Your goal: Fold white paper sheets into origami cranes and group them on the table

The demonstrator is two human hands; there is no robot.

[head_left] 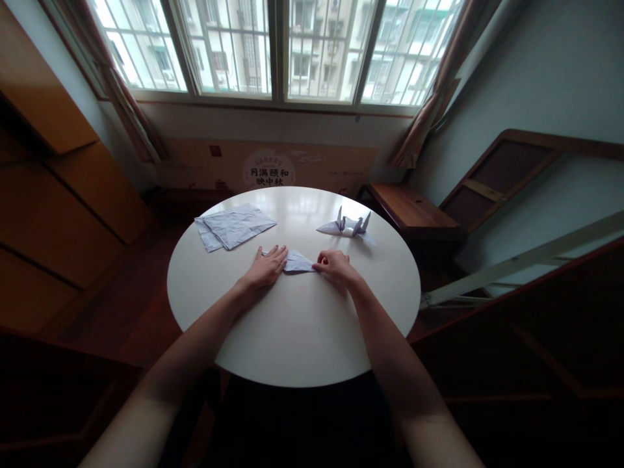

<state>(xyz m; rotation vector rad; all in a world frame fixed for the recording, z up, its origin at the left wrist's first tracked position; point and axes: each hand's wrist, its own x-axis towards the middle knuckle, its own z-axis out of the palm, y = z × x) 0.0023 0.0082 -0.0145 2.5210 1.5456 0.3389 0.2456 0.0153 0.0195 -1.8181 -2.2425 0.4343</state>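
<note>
A small folded piece of pale paper (299,262) lies on the white round table (292,338), between my two hands. My left hand (267,265) rests flat over the paper's left end, fingers stretched out and covering part of it. At the paper's right corner, my right hand (333,263) pinches the tip between thumb and curled fingers. Past my right hand stand folded paper cranes (345,225) with pointed wings and necks; they overlap, so I cannot tell how many. Beyond my left hand is a small stack of creased paper sheets (236,226).
A wooden bench (414,205) stands beyond the table's right side. Wooden cabinets (58,221) line the left. Against the wall under the barred window leans a long printed board (195,162). A pale metal bar (511,260) slants past the table's right edge.
</note>
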